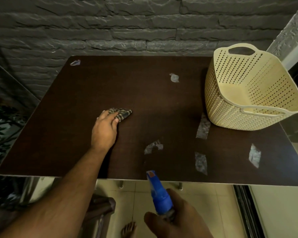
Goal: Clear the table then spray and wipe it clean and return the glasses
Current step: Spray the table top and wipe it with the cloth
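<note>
With the checked cloth (pixel 121 114) pinned under the left hand's (pixel 104 129) fingers mid-table (pixel 58 134) and the right hand (pixel 177 219) clamped on the blue spray bottle (pixel 159 193) at 6 o'clock, the pale patches toward 3 o'clock, possibly wet spray, could be missed.

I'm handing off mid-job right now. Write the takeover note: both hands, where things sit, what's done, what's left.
Left hand: pressing the checked cloth onto the table, mid-surface.
Right hand: holding the blue spray bottle at the near edge, nozzle aimed over the table.
Basket: on the far right corner, looks empty.
Done: table cleared; no glasses in view.
Left: worn or shiny patches show on the right half, so I cannot tell how much is wiped. Finish spraying and wiping, then return the glasses.
</note>
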